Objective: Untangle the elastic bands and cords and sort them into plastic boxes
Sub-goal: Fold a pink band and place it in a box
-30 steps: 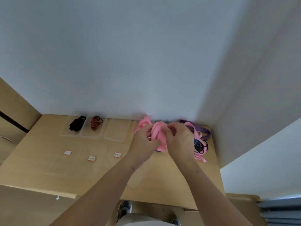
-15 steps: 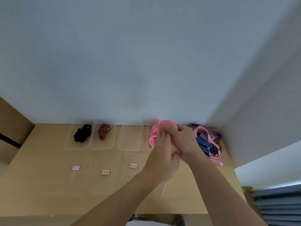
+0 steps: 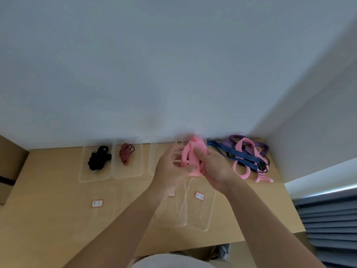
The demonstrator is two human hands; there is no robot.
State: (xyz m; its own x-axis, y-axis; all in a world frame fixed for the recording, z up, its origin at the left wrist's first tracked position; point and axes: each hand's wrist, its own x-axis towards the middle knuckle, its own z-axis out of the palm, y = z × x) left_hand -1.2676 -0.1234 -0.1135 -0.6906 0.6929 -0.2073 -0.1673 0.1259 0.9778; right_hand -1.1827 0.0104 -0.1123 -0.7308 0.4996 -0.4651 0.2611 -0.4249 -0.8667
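Note:
A bunched pink elastic band (image 3: 191,153) is held up over the back of the wooden table (image 3: 48,200). My right hand (image 3: 214,168) grips it from the right and below. On its left side, my left hand (image 3: 170,167) has motion-blurred fingers on a loop of the band. To the right lies the tangle: a blue striped cord (image 3: 237,155), purple bands (image 3: 253,145), more pink bands (image 3: 244,167) and a thin black cord (image 3: 263,168). One clear box (image 3: 85,176) holds a black cord (image 3: 98,159); the one beside it holds a red-and-black striped cord (image 3: 125,153).
A third clear box (image 3: 152,167) stands beside those two, partly behind my left hand. Clear lids (image 3: 199,217) with small labels (image 3: 97,203) lie nearer the front edge. A cardboard box (image 3: 9,167) is at far left, grey slats (image 3: 328,219) at right, the wall right behind the boxes.
Both hands have stayed together on the pink band and turned it. My left hand moved from under the band to its left side. The camera view has shifted left, so more of the tangle shows.

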